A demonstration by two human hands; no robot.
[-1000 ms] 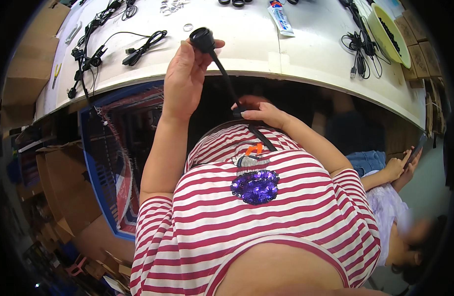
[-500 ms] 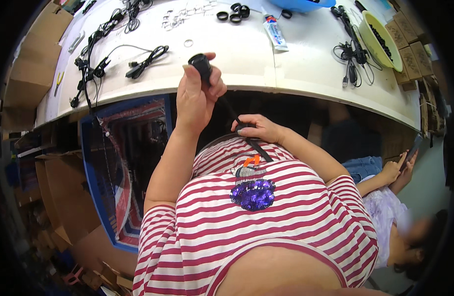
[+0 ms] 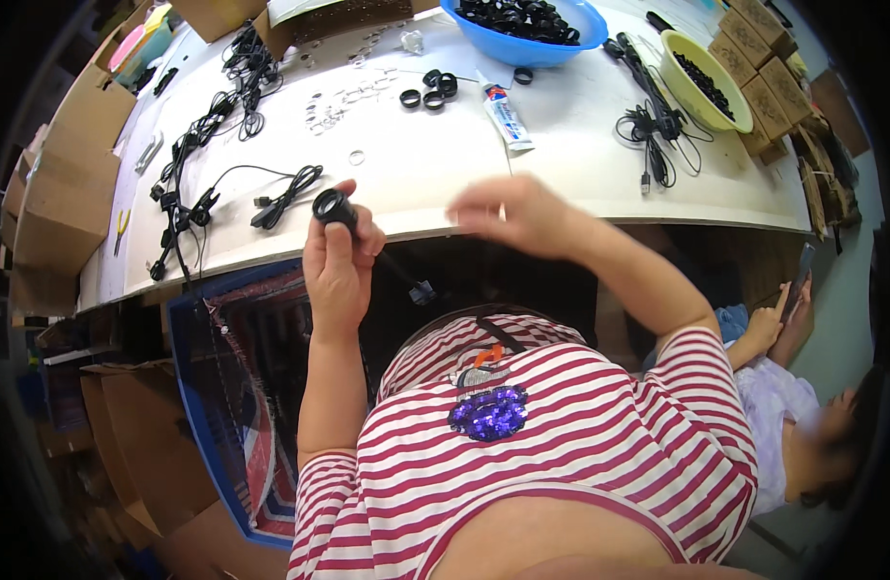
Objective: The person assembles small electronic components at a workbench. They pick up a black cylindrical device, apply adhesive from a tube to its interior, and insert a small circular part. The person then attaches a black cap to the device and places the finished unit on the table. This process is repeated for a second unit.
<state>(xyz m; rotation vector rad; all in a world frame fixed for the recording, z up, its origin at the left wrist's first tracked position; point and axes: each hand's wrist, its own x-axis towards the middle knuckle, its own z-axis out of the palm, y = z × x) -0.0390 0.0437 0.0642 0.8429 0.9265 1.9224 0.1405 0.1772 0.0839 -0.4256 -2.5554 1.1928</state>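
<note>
My left hand (image 3: pixel 340 266) is closed around a black cylindrical piece (image 3: pixel 334 205) near the table's front edge. Its round, hollow-looking end faces up, and a dark length runs from it below the table edge. Over the front edge to the right is my right hand (image 3: pixel 524 217), blurred, with fingers stretched out to the left and nothing seen in them. Beyond the hands lie a clear ring (image 3: pixel 356 158), several black rings (image 3: pixel 433 99), a white and blue tube (image 3: pixel 507 118) and a coiled black cable (image 3: pixel 295 196).
A blue bowl (image 3: pixel 532 53) and a yellow bowl (image 3: pixel 733 118) hold small black parts. Bundled cables (image 3: pixel 182 159) lie at left, with corded black devices (image 3: pixel 653 92) at right. A blue-rimmed bin (image 3: pixel 189 387) stands below the table. Another person (image 3: pixel 769 411) sits at right, holding a phone.
My right hand has let go of the lower dark length and risen rightward over the table edge. My left hand has shifted left and lower in the view, still holding the black cylinder.
</note>
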